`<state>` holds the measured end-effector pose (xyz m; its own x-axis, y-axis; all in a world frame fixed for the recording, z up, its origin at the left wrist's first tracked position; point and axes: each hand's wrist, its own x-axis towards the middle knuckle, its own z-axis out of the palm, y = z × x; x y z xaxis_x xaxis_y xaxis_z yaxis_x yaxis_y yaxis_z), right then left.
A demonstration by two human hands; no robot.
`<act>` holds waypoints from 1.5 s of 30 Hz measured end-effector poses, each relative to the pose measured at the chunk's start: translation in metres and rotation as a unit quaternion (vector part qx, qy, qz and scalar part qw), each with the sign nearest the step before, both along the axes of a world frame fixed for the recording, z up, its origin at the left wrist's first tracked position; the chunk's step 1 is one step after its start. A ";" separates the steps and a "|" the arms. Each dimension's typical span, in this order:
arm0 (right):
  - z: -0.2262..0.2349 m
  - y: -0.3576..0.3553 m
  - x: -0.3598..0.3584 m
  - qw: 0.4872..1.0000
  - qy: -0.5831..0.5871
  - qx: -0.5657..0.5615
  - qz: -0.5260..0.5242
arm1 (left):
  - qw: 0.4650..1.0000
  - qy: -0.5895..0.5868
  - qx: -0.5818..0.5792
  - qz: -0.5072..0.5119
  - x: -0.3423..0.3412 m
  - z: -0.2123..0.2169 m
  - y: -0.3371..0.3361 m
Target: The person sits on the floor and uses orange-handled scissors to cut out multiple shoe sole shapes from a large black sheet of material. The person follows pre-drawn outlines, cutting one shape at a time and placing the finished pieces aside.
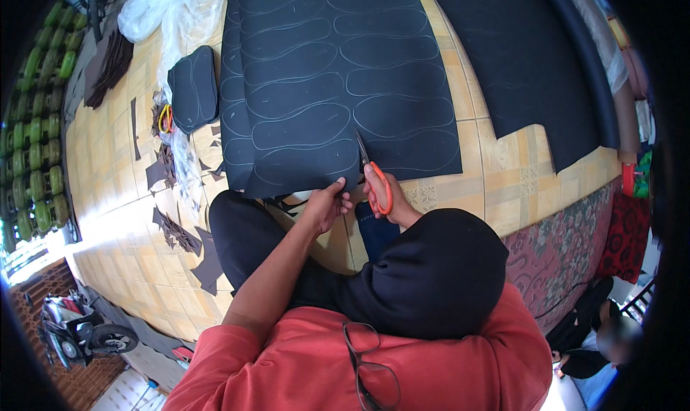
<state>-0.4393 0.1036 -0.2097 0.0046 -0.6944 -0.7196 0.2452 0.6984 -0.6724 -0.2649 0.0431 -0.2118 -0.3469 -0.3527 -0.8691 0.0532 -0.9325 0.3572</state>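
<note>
Single head view, worn fisheye cam, looked steeply down from above the person's own chest onto the tiled floor [144, 217]. It faced forward and down; the dark sheet [323, 87] marked with sole outlines filled the upper middle, close to the lens. The red shirt [302, 368] sat nearest, below the sheet at the lower edge. Straight tile lines bent toward the rim, and black vignette ringed the corners. No second view, so no shared area.

Dark sheets [338, 73] on tiled floor [503, 174]
</note>
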 end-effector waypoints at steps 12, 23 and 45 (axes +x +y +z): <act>0.041 0.016 -0.034 0.981 -0.141 0.094 0.096 | 0.999 -0.029 -0.021 -0.022 0.019 -0.013 0.005; 0.007 0.017 0.006 0.990 -0.132 0.023 0.034 | 0.999 -0.026 0.006 -0.033 0.032 0.008 0.015; -0.024 0.016 0.032 0.997 -0.059 0.016 -0.043 | 0.978 0.163 0.115 0.066 0.035 0.030 0.003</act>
